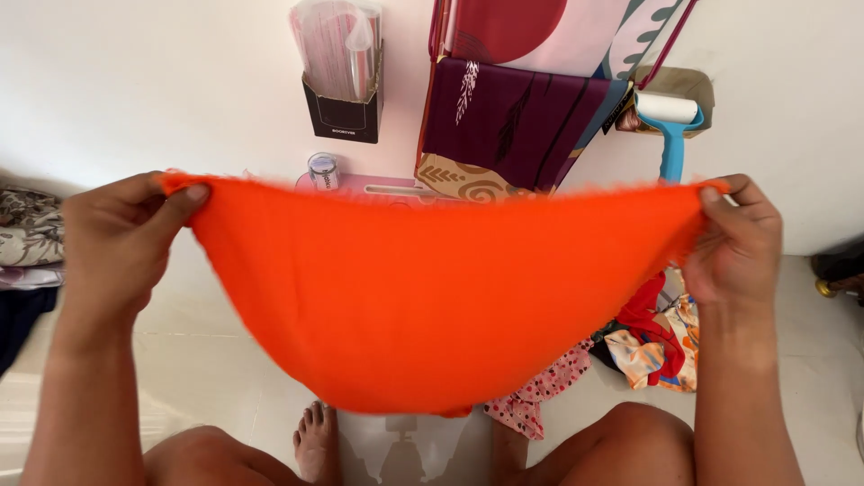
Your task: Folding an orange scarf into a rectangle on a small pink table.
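Your bare knees [630, 441] and one foot [313, 441] sit lowest in view, on the pale floor [225, 378], with your two forearms rising past them on either side. Between your hands hangs an orange cloth [432, 297], stretched wide and held up in front of you; its top edge runs nearly straight from one hand to the other, and its lower edge sags in a curve down toward your foot.

Your left hand [117, 238] is clamped on the cloth's left corner, thumb pressed over the edge and fingers curled behind it. Your right hand [733, 243] pinches the opposite corner the same way, thumb on top, fingers closed around the fabric. The hands are well apart, with the whole width of the cloth between them.

Just below your right hand, a heap of bright clothes [652, 337] in red, yellow and pink print lies on the floor, partly hidden by the cloth. Above that hand, a lint roller with a blue handle [668, 126] leans by the wall, and beside it folded patterned fabrics [522, 117] in maroon hang. Beyond your left hand, further up, a dark box of clear plastic sleeves [340, 72] is fixed to the wall, and a small round jar [322, 169] peeks over the cloth's top edge
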